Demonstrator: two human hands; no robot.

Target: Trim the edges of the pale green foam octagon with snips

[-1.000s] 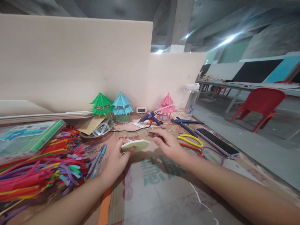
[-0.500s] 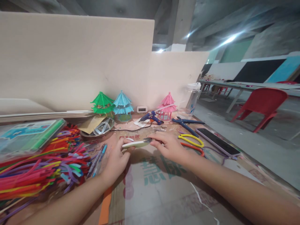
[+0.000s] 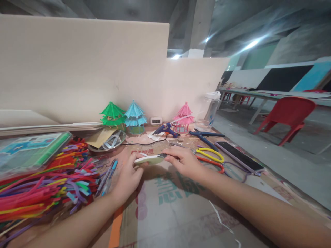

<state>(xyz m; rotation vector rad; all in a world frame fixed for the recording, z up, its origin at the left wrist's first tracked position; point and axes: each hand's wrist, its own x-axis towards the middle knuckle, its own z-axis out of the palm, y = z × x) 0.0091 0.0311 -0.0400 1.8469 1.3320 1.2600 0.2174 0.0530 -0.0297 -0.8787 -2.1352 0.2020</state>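
Note:
Over the middle of the table my left hand (image 3: 131, 175) is closed on the edge of a flat, pale disc-like piece (image 3: 150, 159) with a whitish rim, tilted and seen nearly edge-on. My right hand (image 3: 184, 162) is closed on a small dark, blade-like tool (image 3: 162, 155). Its tip touches the right end of the pale piece; its handle is hidden in my fingers. Just right of that hand lie scissors (image 3: 210, 155) with one yellow and one orange handle. Under both hands is a printed cardboard sheet (image 3: 178, 206).
Pipe cleaners (image 3: 46, 186), a plastic case (image 3: 33, 151) and pens (image 3: 110, 177) crowd the left. Behind stand green (image 3: 112, 115), blue (image 3: 134, 117) and pink (image 3: 184, 119) pavilion models, a glue gun (image 3: 167, 130) and a bottle (image 3: 212, 108). Blue-handled pliers (image 3: 205, 137) and a phone (image 3: 239, 156) lie right.
The pale piece has tilted slightly, showing more of its underside at the dark tip. Both hands keep their hold in nearly the same place. The view has shifted slightly.

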